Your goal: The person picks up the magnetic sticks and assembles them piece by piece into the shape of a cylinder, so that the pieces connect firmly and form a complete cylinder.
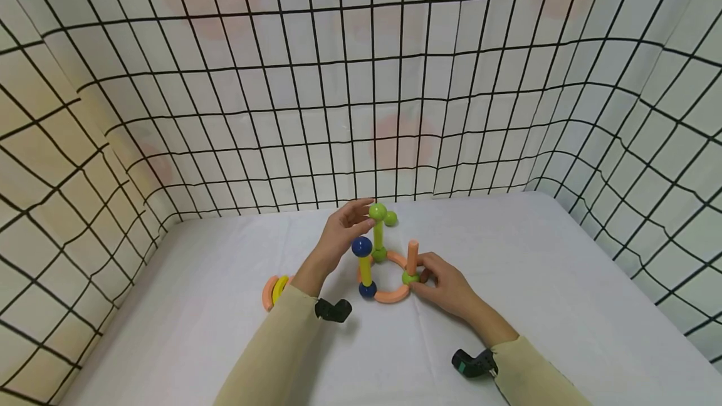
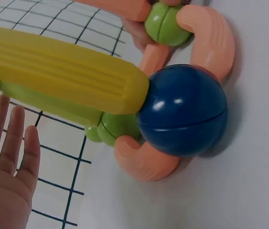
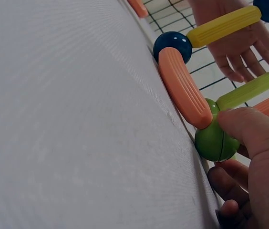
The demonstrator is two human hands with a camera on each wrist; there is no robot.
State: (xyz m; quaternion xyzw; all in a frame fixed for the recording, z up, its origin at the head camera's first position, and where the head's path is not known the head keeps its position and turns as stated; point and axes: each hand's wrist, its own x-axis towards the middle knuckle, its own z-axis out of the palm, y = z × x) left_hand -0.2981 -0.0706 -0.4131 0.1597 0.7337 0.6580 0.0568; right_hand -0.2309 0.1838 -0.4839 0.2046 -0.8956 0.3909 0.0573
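A ring of curved orange rods [image 1: 393, 296] joined by balls lies on the table. From its lower blue ball [image 2: 183, 110] rises a yellow rod [image 1: 365, 271] topped by another blue ball [image 1: 361, 246]. Behind it, a light-green rod [image 1: 378, 235] stands upright with a green ball [image 1: 377, 211] on top. My left hand [image 1: 338, 230] is beside that top ball, fingers extended; contact is unclear. On the right, a straight orange rod [image 1: 412, 257] stands on a green ball [image 3: 216, 139], which my right hand [image 1: 445, 284] pinches between thumb and fingers.
Another green ball [image 1: 390, 218] sits behind the light-green rod. Orange and yellow curved rods [image 1: 278, 290] lie left of my left forearm, partly hidden by the sleeve. Black-lined white walls [image 1: 389, 86] enclose the white table [image 1: 524, 281] at the back and sides.
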